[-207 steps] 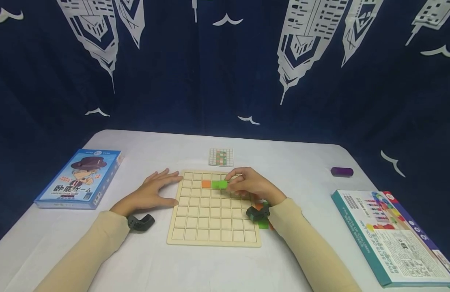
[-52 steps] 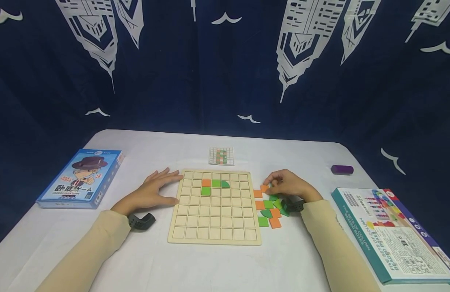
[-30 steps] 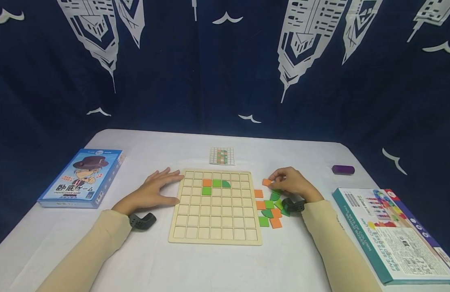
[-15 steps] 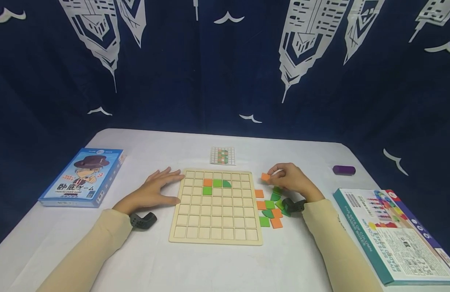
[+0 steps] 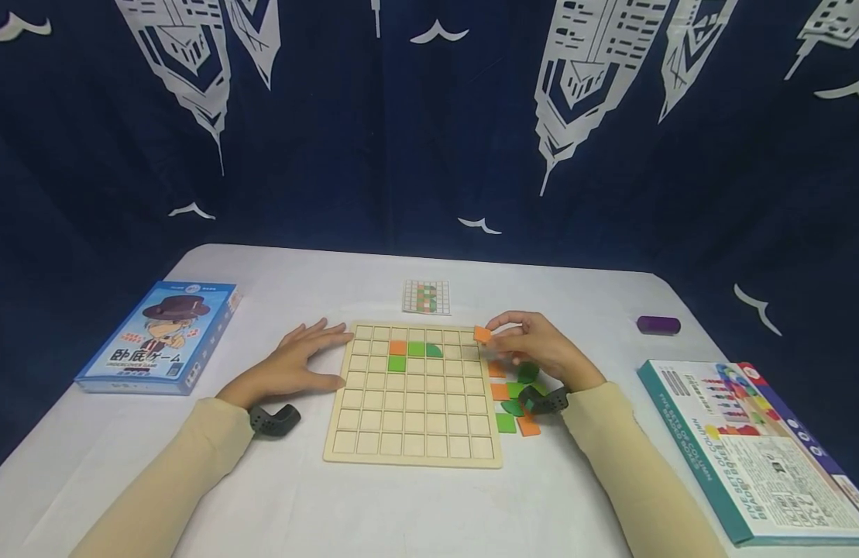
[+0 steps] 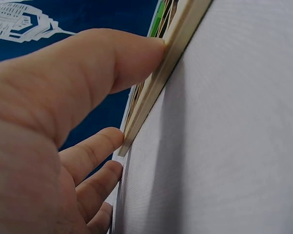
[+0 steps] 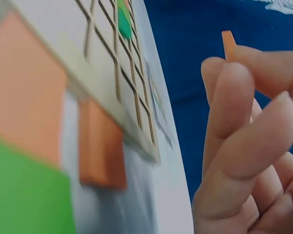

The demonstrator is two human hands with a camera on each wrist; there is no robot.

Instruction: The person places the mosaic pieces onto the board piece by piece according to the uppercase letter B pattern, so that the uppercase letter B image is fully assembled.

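A pale wooden grid board (image 5: 401, 422) lies flat on the table. In its upper rows sit an orange square (image 5: 397, 348), a light green square (image 5: 417, 349), a dark green quarter-round (image 5: 434, 351) and another green square (image 5: 396, 363). My left hand (image 5: 290, 368) rests at the board's left edge, fingers spread, thumb and a fingertip touching the rim in the left wrist view. Above the board's upper right corner, my right hand (image 5: 541, 349) pinches an orange square tile (image 5: 482, 335) between thumb and fingertips; it shows edge-on in the right wrist view.
Loose orange and green tiles (image 5: 506, 423) lie right of the board, partly hidden by the right hand. A small pattern card (image 5: 426, 297) is behind the board. A blue game box (image 5: 157, 337) stands left; a purple cylinder (image 5: 657, 325) and a teal-edged box (image 5: 757, 449) lie right.
A green square and a dark green quarter-round have come onto the board since the earliest frame. My right hand has lifted an orange tile from the pile and moved left. The left hand stays put.
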